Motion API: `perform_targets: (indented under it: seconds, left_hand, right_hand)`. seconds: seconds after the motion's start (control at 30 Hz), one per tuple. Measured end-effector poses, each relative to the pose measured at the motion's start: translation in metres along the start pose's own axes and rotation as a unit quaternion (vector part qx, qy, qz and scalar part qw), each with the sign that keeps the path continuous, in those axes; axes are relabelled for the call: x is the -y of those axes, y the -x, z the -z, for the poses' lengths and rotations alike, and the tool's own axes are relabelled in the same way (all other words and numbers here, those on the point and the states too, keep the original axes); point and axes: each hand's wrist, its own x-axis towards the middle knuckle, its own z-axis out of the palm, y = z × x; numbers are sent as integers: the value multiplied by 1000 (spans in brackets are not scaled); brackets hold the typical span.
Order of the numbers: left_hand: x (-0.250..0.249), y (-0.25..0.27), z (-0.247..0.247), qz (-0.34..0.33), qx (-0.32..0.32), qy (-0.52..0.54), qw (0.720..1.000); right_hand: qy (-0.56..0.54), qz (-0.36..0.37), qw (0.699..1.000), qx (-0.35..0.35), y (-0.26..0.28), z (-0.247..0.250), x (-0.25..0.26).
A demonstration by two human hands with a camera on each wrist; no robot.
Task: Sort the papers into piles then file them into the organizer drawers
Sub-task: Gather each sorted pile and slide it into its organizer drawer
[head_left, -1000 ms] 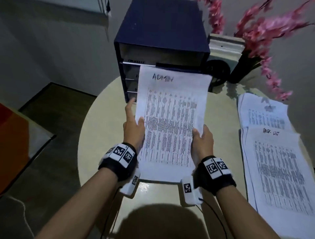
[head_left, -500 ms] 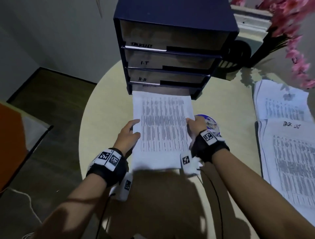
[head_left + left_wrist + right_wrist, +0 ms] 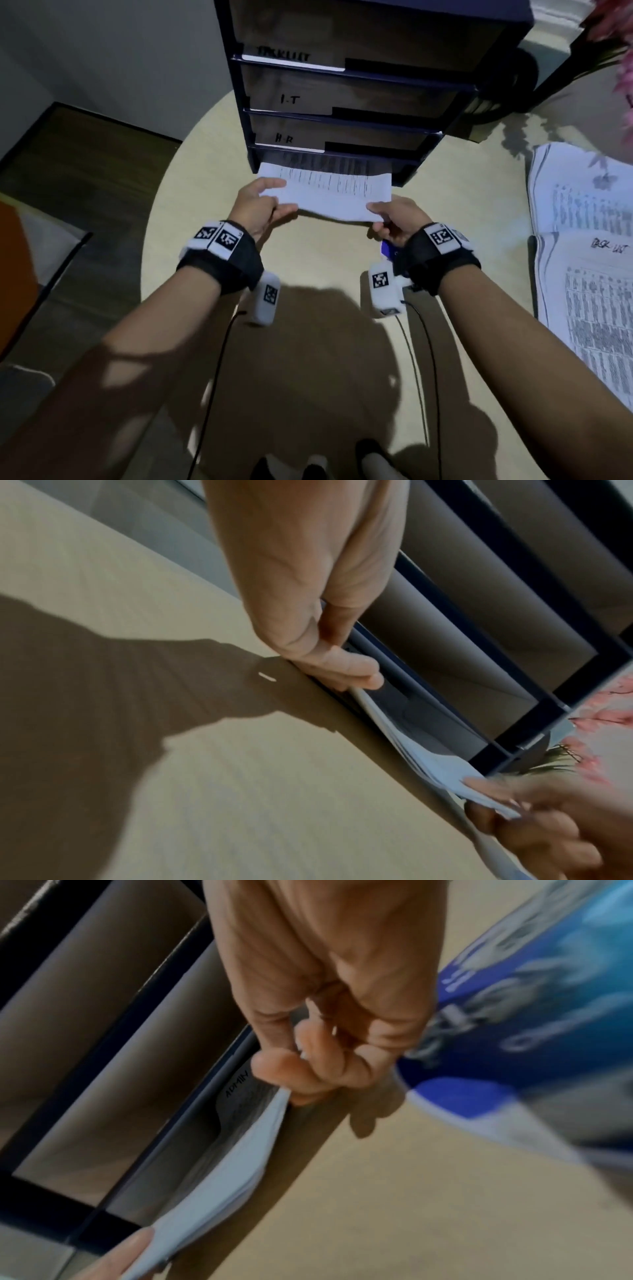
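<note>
Both hands pinch the ADMIN stack point(image 3: 329, 192) at its near corners, left hand point(image 3: 255, 209) & right hand point(image 3: 397, 219), keeping it level w/ the organizer's point(image 3: 342, 85) bottom slot; far half's already inside.

Hands: two are showing, the left hand point(image 3: 257, 205) and the right hand point(image 3: 399, 219).
Organizer point(image 3: 496, 31): one is standing on the table point(image 3: 191, 205).
Drawers: four are showing, three labelled drawers point(image 3: 342, 99) plus the bottom drawer point(image 3: 404, 168).
Paper stacks: one held stack point(image 3: 329, 195) and two lying piles point(image 3: 589, 274).
Wrist bands: two are showing.
</note>
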Motion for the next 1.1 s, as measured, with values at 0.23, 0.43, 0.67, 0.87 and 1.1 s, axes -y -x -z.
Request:
perform_targets:
  seconds: [0.23,0.43,0.67,0.87,1.1]
  left_hand:
    - [-8,1,-18,-31,15,-46,998]
    - [-9,20,-50,-41,63,-141,987]
    - [8,48,-149,-30,162,-227,960]
    - [40,78,-247,-27,218,-267,938]
    - [92,87,-316,-20,185,-355,916]
  right_hand:
    - [-139,30,988,-63,-27,-14,35]
    - [-70,105,990,-70,-3,21,12]
    - [63,209,935,-279,50,192,-21]
    - [152,53,881,-444,78,341,-68]
    - [213,-73,901,-369,73,400,-125]
